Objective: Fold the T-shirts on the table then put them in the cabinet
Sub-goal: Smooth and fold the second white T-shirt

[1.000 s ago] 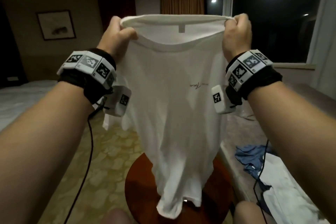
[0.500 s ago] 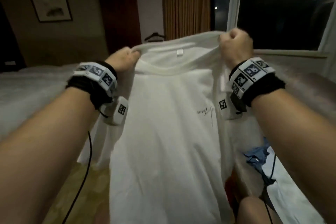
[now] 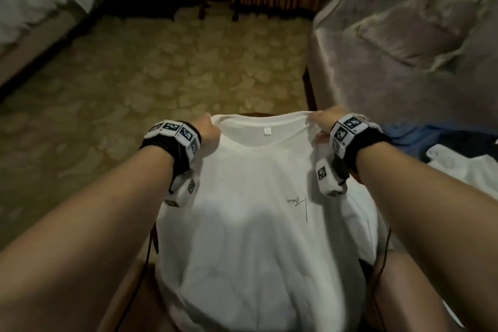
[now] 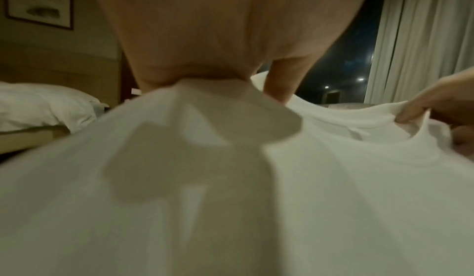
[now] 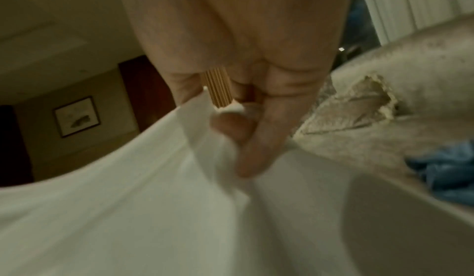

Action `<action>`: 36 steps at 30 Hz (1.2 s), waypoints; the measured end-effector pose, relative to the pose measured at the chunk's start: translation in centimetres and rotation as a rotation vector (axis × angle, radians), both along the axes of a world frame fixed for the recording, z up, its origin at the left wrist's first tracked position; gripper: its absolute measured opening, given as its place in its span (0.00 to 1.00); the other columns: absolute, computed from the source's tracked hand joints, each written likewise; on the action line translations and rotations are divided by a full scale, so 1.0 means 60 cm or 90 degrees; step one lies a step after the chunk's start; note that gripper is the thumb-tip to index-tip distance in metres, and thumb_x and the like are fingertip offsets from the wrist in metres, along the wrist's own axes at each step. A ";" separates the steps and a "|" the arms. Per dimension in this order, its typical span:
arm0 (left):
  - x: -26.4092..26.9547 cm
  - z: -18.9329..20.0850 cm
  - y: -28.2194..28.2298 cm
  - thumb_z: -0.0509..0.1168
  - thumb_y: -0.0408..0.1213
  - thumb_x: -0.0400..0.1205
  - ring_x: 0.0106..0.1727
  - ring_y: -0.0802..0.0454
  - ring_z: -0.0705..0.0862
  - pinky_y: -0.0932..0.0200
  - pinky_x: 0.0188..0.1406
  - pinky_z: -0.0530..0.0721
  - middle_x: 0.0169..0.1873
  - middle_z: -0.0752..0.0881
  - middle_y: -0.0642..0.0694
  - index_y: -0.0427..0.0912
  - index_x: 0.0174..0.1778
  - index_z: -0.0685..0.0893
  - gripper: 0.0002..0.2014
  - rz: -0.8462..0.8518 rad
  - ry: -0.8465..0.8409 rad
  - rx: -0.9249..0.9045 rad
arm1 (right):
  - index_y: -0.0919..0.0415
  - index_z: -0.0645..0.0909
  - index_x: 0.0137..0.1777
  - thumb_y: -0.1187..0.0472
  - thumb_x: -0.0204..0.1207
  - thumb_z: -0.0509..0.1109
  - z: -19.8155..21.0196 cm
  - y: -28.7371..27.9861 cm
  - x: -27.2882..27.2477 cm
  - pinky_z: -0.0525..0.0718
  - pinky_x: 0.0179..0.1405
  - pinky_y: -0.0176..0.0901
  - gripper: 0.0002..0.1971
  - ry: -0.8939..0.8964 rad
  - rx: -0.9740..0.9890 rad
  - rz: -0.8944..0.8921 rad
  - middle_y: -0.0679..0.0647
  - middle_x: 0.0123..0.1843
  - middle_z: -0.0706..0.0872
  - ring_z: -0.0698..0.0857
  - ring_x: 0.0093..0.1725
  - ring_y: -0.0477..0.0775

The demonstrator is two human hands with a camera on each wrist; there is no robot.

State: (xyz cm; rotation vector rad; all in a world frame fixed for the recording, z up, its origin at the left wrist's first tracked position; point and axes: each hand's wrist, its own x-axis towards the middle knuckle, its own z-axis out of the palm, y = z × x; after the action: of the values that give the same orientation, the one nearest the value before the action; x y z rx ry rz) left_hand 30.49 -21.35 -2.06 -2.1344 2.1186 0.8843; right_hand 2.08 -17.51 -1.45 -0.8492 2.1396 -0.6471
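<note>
The white T-shirt (image 3: 258, 224) lies spread in the lower centre of the head view, collar toward the top, covering the round desk (image 3: 256, 114). The left hand (image 3: 206, 129) pinches its left shoulder and the right hand (image 3: 324, 118) pinches its right shoulder. At the right edge lie blue cloth (image 3: 412, 137) and another white shirt (image 3: 469, 170).

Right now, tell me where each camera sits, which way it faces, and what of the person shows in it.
Head: worn on the head, facing forward and down at the white T-shirt; both forearms, left hand and right hand show.
Left wrist: on the left wrist, looking along the left hand, which grips the shirt; right-hand fingers show too.
Right wrist: on the right wrist, looking along the pinching right hand.
Shared: all three see the shirt; head and right wrist see blue cloth.
</note>
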 end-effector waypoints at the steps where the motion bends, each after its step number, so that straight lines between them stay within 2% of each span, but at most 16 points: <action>1: -0.005 -0.022 -0.017 0.62 0.45 0.79 0.61 0.36 0.81 0.47 0.60 0.80 0.63 0.81 0.35 0.37 0.67 0.74 0.22 0.007 -0.008 -0.002 | 0.66 0.84 0.51 0.51 0.61 0.75 -0.021 -0.018 -0.001 0.89 0.44 0.65 0.22 -0.027 0.000 -0.018 0.63 0.39 0.90 0.90 0.38 0.65; 4: -0.012 -0.070 -0.049 0.60 0.51 0.81 0.60 0.34 0.81 0.46 0.56 0.78 0.61 0.81 0.37 0.42 0.65 0.75 0.21 0.061 -0.004 -0.036 | 0.67 0.83 0.42 0.56 0.64 0.77 -0.055 -0.044 0.019 0.87 0.53 0.64 0.14 -0.076 -0.024 -0.045 0.64 0.43 0.90 0.90 0.44 0.66; 6: -0.009 -0.099 -0.061 0.62 0.58 0.77 0.54 0.34 0.82 0.44 0.54 0.81 0.57 0.83 0.38 0.43 0.61 0.76 0.24 0.095 0.005 -0.023 | 0.64 0.82 0.56 0.51 0.67 0.76 -0.068 -0.046 0.036 0.83 0.63 0.60 0.22 -0.069 -0.005 0.000 0.62 0.58 0.87 0.86 0.56 0.64; 8: -0.004 -0.115 -0.062 0.66 0.59 0.78 0.60 0.35 0.81 0.43 0.56 0.79 0.62 0.81 0.35 0.36 0.68 0.73 0.32 0.096 0.025 0.028 | 0.60 0.66 0.79 0.50 0.72 0.74 -0.085 -0.045 0.051 0.73 0.73 0.56 0.37 -0.048 0.015 0.054 0.60 0.76 0.73 0.74 0.73 0.64; 10: 0.011 -0.118 -0.059 0.67 0.60 0.77 0.67 0.36 0.77 0.45 0.62 0.76 0.68 0.78 0.36 0.35 0.74 0.70 0.38 0.085 0.014 0.047 | 0.56 0.52 0.85 0.52 0.76 0.71 -0.096 -0.041 0.066 0.67 0.77 0.53 0.42 0.044 0.004 0.138 0.57 0.85 0.55 0.63 0.81 0.62; 12: 0.035 -0.117 -0.053 0.66 0.63 0.76 0.70 0.38 0.76 0.46 0.67 0.75 0.72 0.76 0.38 0.37 0.76 0.69 0.41 0.059 -0.021 0.055 | 0.54 0.51 0.85 0.55 0.79 0.68 -0.097 -0.029 0.087 0.67 0.76 0.48 0.39 0.148 -0.014 0.230 0.55 0.86 0.47 0.59 0.82 0.59; 16: 0.086 -0.100 -0.011 0.67 0.60 0.77 0.66 0.39 0.78 0.49 0.63 0.77 0.68 0.78 0.39 0.37 0.71 0.76 0.35 -0.003 -0.127 0.108 | 0.58 0.68 0.79 0.54 0.82 0.64 -0.098 0.015 0.166 0.71 0.65 0.40 0.26 0.202 0.008 0.426 0.57 0.79 0.69 0.73 0.74 0.59; 17: 0.098 -0.098 0.001 0.66 0.59 0.77 0.65 0.40 0.78 0.49 0.62 0.77 0.67 0.79 0.40 0.38 0.69 0.78 0.32 -0.018 -0.143 0.123 | 0.57 0.70 0.77 0.50 0.81 0.64 -0.104 0.027 0.189 0.72 0.65 0.41 0.25 0.217 0.037 0.480 0.56 0.76 0.71 0.75 0.72 0.61; 19: 0.124 -0.098 0.023 0.65 0.58 0.78 0.64 0.40 0.78 0.48 0.64 0.78 0.68 0.79 0.41 0.40 0.67 0.79 0.29 -0.033 -0.166 0.159 | 0.52 0.70 0.75 0.39 0.77 0.63 -0.124 0.045 0.226 0.71 0.71 0.57 0.29 0.293 0.137 0.589 0.58 0.76 0.67 0.70 0.74 0.68; 22: 0.161 -0.097 0.051 0.64 0.61 0.78 0.70 0.42 0.75 0.49 0.68 0.74 0.73 0.75 0.43 0.41 0.72 0.76 0.33 -0.022 -0.170 0.202 | 0.48 0.50 0.83 0.27 0.69 0.63 -0.157 0.069 0.246 0.55 0.77 0.72 0.48 0.352 0.238 0.660 0.58 0.85 0.42 0.45 0.82 0.75; 24: 0.182 -0.097 0.064 0.66 0.57 0.79 0.69 0.42 0.76 0.51 0.65 0.74 0.70 0.77 0.43 0.40 0.71 0.77 0.30 -0.019 -0.144 0.220 | 0.45 0.38 0.84 0.26 0.66 0.66 -0.167 0.077 0.243 0.50 0.77 0.72 0.55 0.383 0.234 0.666 0.55 0.85 0.32 0.37 0.82 0.74; 27: 0.211 -0.108 0.074 0.66 0.52 0.81 0.63 0.42 0.80 0.50 0.63 0.79 0.63 0.82 0.41 0.38 0.69 0.77 0.26 0.030 -0.073 0.233 | 0.44 0.36 0.83 0.26 0.63 0.69 -0.168 0.068 0.235 0.50 0.79 0.73 0.58 0.401 0.233 0.667 0.54 0.85 0.31 0.35 0.82 0.72; 30: 0.243 -0.118 0.064 0.61 0.53 0.82 0.57 0.39 0.84 0.49 0.57 0.83 0.60 0.84 0.37 0.37 0.70 0.76 0.27 0.176 0.085 0.152 | 0.45 0.36 0.84 0.28 0.64 0.70 -0.164 0.050 0.226 0.50 0.79 0.73 0.58 0.402 0.250 0.663 0.54 0.84 0.30 0.35 0.82 0.71; 32: 0.262 -0.123 0.053 0.59 0.50 0.83 0.56 0.38 0.84 0.47 0.56 0.82 0.57 0.85 0.36 0.36 0.62 0.78 0.21 0.280 0.190 0.041 | 0.45 0.35 0.84 0.28 0.65 0.69 -0.161 0.041 0.217 0.49 0.79 0.73 0.58 0.405 0.261 0.658 0.54 0.84 0.30 0.35 0.82 0.71; 34: 0.272 -0.131 0.049 0.62 0.46 0.82 0.55 0.37 0.85 0.43 0.58 0.84 0.52 0.86 0.36 0.41 0.49 0.79 0.11 0.367 0.280 -0.027 | 0.46 0.35 0.84 0.29 0.65 0.70 -0.161 0.034 0.209 0.49 0.79 0.72 0.58 0.401 0.266 0.654 0.54 0.84 0.30 0.34 0.82 0.70; 36: 0.276 -0.142 0.051 0.71 0.46 0.75 0.51 0.37 0.88 0.41 0.49 0.88 0.53 0.87 0.36 0.41 0.53 0.81 0.16 0.442 0.409 0.020 | 0.45 0.34 0.83 0.29 0.65 0.70 -0.165 0.029 0.202 0.48 0.80 0.71 0.58 0.393 0.269 0.650 0.53 0.84 0.29 0.32 0.82 0.69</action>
State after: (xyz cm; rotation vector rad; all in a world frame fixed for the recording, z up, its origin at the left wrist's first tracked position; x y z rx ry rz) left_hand 47.02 -18.27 -10.60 -2.9026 1.4465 1.8425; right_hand 14.18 -15.77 -11.33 -1.8162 1.8306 0.6334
